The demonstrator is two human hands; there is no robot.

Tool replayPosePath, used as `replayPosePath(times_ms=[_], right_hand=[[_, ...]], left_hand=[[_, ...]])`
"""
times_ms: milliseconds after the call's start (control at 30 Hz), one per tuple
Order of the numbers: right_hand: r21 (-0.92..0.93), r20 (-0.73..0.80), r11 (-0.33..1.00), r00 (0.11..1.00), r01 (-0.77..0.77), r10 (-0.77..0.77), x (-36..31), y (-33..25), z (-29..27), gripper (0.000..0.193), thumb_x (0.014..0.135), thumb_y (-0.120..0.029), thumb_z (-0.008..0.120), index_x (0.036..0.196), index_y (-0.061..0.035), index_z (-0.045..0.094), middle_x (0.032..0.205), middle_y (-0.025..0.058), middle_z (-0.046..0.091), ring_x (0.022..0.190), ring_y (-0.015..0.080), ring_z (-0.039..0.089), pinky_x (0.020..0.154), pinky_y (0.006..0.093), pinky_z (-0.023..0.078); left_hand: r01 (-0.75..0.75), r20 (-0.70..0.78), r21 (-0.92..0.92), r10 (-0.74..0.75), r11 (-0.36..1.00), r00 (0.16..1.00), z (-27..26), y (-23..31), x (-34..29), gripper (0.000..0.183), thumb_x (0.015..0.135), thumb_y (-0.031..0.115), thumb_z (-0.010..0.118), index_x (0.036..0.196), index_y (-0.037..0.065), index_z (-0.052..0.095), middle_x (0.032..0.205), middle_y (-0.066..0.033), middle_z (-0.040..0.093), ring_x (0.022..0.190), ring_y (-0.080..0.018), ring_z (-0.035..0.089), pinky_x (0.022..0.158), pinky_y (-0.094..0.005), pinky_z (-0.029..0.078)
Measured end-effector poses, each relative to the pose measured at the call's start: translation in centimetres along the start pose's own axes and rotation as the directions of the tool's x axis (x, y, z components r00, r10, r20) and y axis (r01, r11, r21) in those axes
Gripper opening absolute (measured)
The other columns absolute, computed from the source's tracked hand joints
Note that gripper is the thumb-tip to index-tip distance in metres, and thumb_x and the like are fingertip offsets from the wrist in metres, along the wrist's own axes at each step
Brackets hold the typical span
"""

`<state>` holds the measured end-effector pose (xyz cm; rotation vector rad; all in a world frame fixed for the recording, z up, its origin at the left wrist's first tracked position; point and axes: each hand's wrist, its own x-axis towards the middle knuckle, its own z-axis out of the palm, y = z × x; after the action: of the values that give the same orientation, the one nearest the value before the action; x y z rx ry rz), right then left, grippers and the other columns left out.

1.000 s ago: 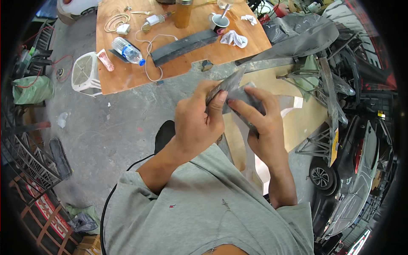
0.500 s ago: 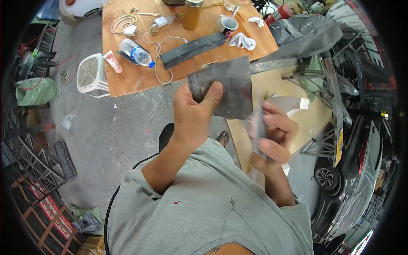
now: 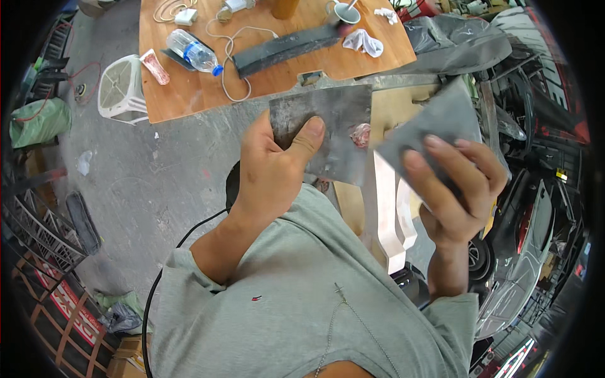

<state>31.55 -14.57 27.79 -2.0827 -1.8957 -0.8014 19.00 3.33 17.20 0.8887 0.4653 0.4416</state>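
My left hand (image 3: 271, 167) is closed round the left edge of a thin, dark grey mixing plate (image 3: 340, 110), with the thumb lying across its top. A pinkish-red dab of putty (image 3: 360, 135) sits near the plate's right edge. To the right, my right hand (image 3: 460, 195) is closed on a flat grey putty spreader (image 3: 438, 120), its fingers along the near side. The spreader is tilted and a little blurred, and stands apart from the plate. Its underside is hidden.
Ahead is a wooden table (image 3: 183, 104) with a water bottle (image 3: 195, 51), a long dark block (image 3: 283, 50), a mug (image 3: 345, 12) and a cloth (image 3: 364, 43). A white stool (image 3: 120, 88) stands at left. Pale curved parts (image 3: 386, 220) lie below the plate; a car (image 3: 523, 264) is at right.
My right hand has swung right and up, away from the plate, turning the spreader's flat face into view. The putty dab now shows clearly. My left hand has shifted slightly left with the plate.
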Motion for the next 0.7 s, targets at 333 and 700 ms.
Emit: replayPosePath(times_ms=[333, 700], right_hand=[[0.021, 0.11, 0.999, 0.993, 0.043, -0.046, 1.0, 0.6, 1.6, 0.031, 0.069, -0.009, 0.079, 0.1, -0.0139, 0.079, 0.109, -0.0004, 0.071, 0.092, 0.0233, 0.056, 0.08, 0.0343, 0.046], [0.553, -0.174, 0.809, 0.923, -0.198, 0.344, -2.5, -0.7, 5.5, 0.06, 0.078, 0.02, 0.052, 0.131, -0.0098, 0.052, 0.135, 0.0273, 0.048, 0.11, 0.0314, 0.057, 0.089, 0.0369, 0.05]], left_hand=[[0.025, -0.038, 0.016, -0.025, 1.0, 0.999, 2.1, 0.6, 0.1, 0.019, 0.098, 0.012, 0.067, 0.111, -0.001, 0.064, 0.097, -0.0056, 0.071, 0.082, -0.0099, 0.065, 0.072, -0.0254, 0.055], [-0.046, 0.008, -0.181, 0.048, 0.982, 0.999, 3.0, 0.8, -0.1, 0.019, 0.098, 0.013, 0.068, 0.11, 0.001, 0.063, 0.093, -0.0023, 0.07, 0.076, -0.0068, 0.062, 0.068, -0.0247, 0.052]])
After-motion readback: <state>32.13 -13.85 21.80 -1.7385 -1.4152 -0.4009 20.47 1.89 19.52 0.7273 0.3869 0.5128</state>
